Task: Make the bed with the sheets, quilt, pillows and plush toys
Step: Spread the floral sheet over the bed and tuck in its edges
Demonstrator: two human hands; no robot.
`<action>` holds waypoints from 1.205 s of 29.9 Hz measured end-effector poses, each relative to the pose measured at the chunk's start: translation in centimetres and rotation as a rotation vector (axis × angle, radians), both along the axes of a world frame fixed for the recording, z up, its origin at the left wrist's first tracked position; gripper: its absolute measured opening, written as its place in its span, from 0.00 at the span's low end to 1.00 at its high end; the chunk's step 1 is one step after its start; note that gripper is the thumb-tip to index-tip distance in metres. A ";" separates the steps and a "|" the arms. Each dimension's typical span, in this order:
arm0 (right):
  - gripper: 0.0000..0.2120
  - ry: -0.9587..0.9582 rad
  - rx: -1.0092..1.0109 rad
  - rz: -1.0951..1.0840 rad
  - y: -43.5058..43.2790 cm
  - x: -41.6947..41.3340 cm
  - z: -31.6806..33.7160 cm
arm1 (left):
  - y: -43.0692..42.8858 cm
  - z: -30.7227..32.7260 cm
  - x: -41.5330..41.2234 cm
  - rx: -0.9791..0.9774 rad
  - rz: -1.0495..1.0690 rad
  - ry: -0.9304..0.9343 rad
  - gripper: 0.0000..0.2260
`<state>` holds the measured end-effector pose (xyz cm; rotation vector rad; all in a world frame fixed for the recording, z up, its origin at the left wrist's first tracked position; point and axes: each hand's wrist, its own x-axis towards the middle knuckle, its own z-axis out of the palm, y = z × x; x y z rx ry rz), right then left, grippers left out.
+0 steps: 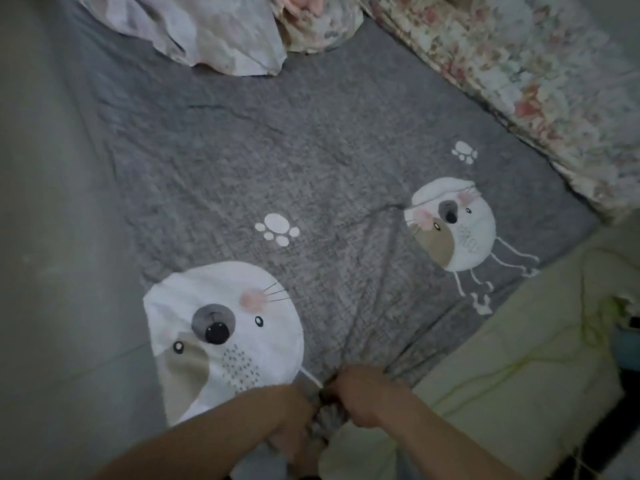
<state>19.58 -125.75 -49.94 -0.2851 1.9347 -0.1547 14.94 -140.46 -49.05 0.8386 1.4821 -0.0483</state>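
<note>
A grey sheet [284, 161] printed with white round animal faces and paw marks covers the bed. My left hand [294, 420] and my right hand [360, 393] sit side by side at the sheet's near edge, both gripping bunched grey fabric; folds fan out from them. A floral quilt [526, 81] lies heaped along the right side of the bed. At the head end rest a pale crumpled pillow [194, 32] and a floral pillow [322, 26], with something pink [301, 0] behind them, partly cut off by the frame.
A plain grey wall [41, 202] runs along the left of the bed. At the near right the pale bare mattress corner [512, 362] shows, uncovered by the sheet. Dark and blue items [628, 337] sit at the far right edge.
</note>
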 end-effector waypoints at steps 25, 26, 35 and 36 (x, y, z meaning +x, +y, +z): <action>0.30 0.338 0.107 -0.477 12.7 3.4 -2.1 | 13.0 -4.0 1.0 0.045 -0.296 0.308 0.30; 0.30 0.358 0.131 -0.540 13.8 3.9 -0.8 | 13.5 -3.3 1.0 0.081 -0.286 0.337 0.30; 0.36 0.651 0.284 -0.732 21.3 5.7 15.9 | 23.3 12.5 -1.5 0.383 -0.290 0.678 0.30; 0.36 0.674 0.285 -0.728 21.9 5.1 16.6 | 24.4 14.0 -2.0 0.390 -0.279 0.704 0.30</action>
